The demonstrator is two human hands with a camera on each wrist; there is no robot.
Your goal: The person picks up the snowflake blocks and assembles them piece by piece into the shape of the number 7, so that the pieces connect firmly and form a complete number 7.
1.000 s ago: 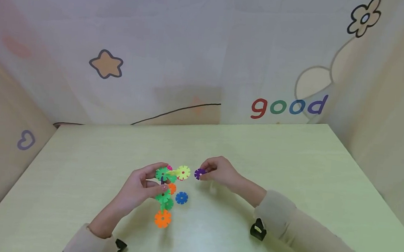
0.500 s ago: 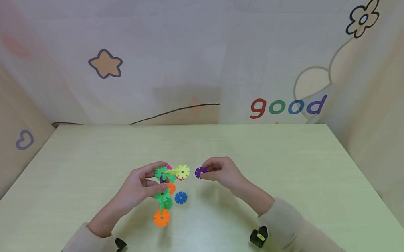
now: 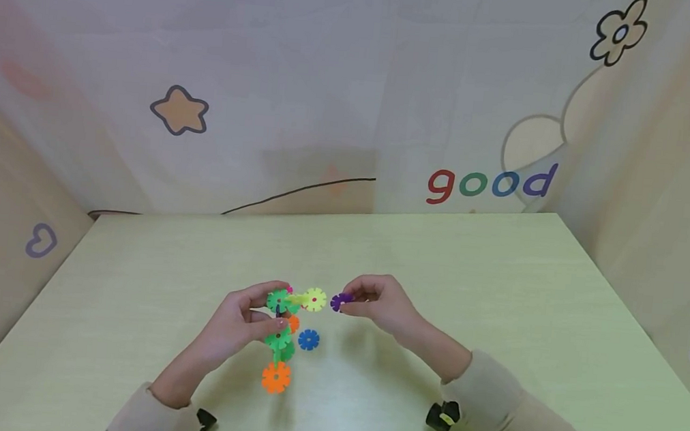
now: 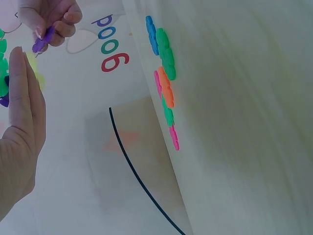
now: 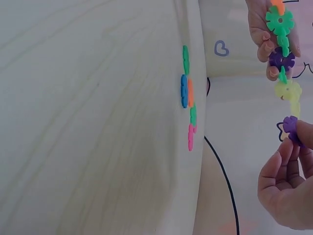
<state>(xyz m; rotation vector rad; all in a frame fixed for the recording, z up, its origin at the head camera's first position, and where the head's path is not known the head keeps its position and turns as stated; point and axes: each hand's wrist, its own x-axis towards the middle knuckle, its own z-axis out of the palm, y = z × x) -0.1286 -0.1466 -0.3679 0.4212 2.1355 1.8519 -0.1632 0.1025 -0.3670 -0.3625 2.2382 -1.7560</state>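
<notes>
Pinching a small purple disc [image 3: 336,303] between thumb and fingertips, this person's right hand [image 3: 389,308] has it right next to the yellow disc [image 3: 320,296] at the end of a chain, tiny gap between them from the head view. The left hand [image 3: 226,332] is gripping that chain [image 3: 277,296], thumb on the near side, fingers behind, so yeah, both hands are clamped on something. It's all notched flower-looking discs, greens and a dark purple in the middle, then an orange disc [image 3: 269,379] down at the near end. Held up off the table [image 3: 469,274], btw. Lying below are more loose ones: a blue disc [image 5: 184,91], plus green, orange and pink. Cute backdrop [image 3: 333,71] behind, says "good".
</notes>
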